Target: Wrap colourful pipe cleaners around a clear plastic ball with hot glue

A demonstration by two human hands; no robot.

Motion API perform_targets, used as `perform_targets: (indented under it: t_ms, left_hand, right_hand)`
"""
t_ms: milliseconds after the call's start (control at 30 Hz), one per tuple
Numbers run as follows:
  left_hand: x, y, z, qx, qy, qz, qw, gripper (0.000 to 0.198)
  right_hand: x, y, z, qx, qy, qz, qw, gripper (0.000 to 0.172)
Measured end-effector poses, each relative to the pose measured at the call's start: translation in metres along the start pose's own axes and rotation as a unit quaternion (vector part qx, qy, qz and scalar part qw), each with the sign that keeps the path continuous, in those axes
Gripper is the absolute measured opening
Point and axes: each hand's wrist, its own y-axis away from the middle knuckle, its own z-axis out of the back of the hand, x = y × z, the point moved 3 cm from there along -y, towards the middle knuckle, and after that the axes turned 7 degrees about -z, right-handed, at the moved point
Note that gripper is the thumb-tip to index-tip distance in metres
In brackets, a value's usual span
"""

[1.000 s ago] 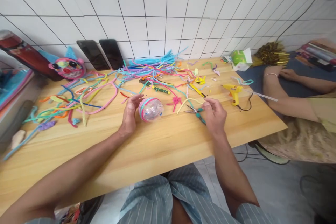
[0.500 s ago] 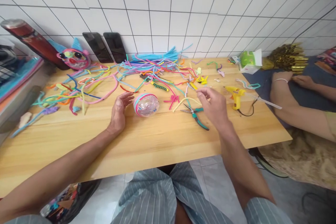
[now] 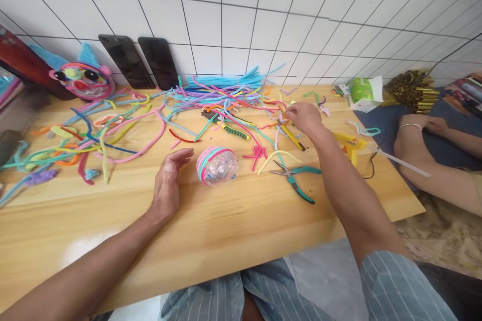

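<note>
My left hand (image 3: pixel 168 183) rests on its edge on the wooden table, fingers stretched out and apart, holding nothing. Just right of it, without contact that I can make out, lies a clear plastic ball (image 3: pixel 217 166) partly wrapped in pink and teal pipe cleaners. My right hand (image 3: pixel 306 118) reaches over the table's far half, fingers bent together and pointing down; what is between them is hidden. Below those fingers lies a yellow-handled cutter (image 3: pixel 291 136). Nearer me are open teal-handled pliers (image 3: pixel 291 176), a pale yellow pipe cleaner (image 3: pixel 274 159) and a pink pipe-cleaner knot (image 3: pixel 258 152).
A pipe-cleaner pile (image 3: pixel 222 91) and green-yellow pliers (image 3: pixel 231 130) lie at the back. Loose pipe cleaners (image 3: pixel 94 145) spread left, before a decorated face ball (image 3: pixel 85 80) and two phones (image 3: pixel 160 62). A yellow glue gun (image 3: pixel 352 145) sits right, near another person's arm (image 3: pixel 433 160).
My right hand has moved farther back, over where small yellow pieces lay. My left hand keeps its open pose beside the ball. The camera view has shifted and come closer.
</note>
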Motion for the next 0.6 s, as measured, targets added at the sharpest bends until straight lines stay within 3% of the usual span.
perform_targets:
  t_ms: [333,600]
  left_hand:
    - [0.005,0.003,0.002,0.016,0.023,0.004,1.0,0.054]
    - [0.007,0.003,0.001,0.029,0.015,0.009,0.999,0.061]
  right_hand:
    - [0.046,-0.019,-0.024,0.05,0.053,0.009,0.997,0.043]
    - [0.04,-0.033,-0.022,0.068,0.074,0.009,0.995,0.04]
